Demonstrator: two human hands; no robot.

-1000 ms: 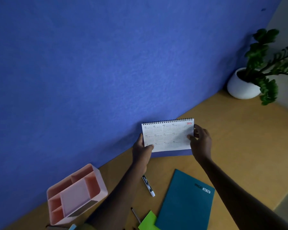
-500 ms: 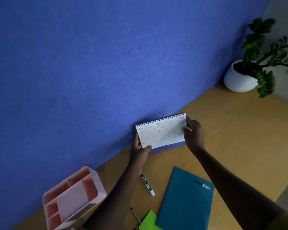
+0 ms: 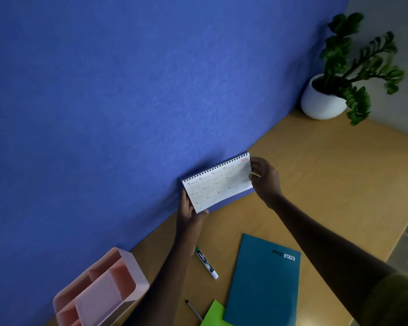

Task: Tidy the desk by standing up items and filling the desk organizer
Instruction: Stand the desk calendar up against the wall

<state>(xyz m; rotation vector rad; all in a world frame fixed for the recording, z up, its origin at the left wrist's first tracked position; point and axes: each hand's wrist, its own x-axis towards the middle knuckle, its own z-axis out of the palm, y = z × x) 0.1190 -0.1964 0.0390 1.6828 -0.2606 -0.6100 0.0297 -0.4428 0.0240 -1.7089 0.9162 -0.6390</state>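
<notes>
By the wall (image 3: 127,114) btwn hands — calendar (image 3: 218,185), L hand (image 3: 190,215) gripping lower corner, R hand (image 3: 265,178) pinching right edge.

A white spiral-bound desk calendar (image 3: 218,183) with a red "2026" in its corner stands tilted against the blue felt partition wall (image 3: 127,102), its blue base on the tan wooden desk (image 3: 327,175). The left hand (image 3: 190,211) grips its lower left corner, thumb on the front; the right hand (image 3: 264,178) pinches its right edge. Nearer the camera lie a white marker with a green cap (image 3: 206,263), a teal notebook (image 3: 263,283), a lime-green sticky pad (image 3: 213,315) and a thin dark pen (image 3: 194,310). A pink plastic desk organizer (image 3: 99,288) sits at lower left, touching the wall. A leafy green plant in a round white pot (image 3: 322,102) stands in the far corner.
</notes>
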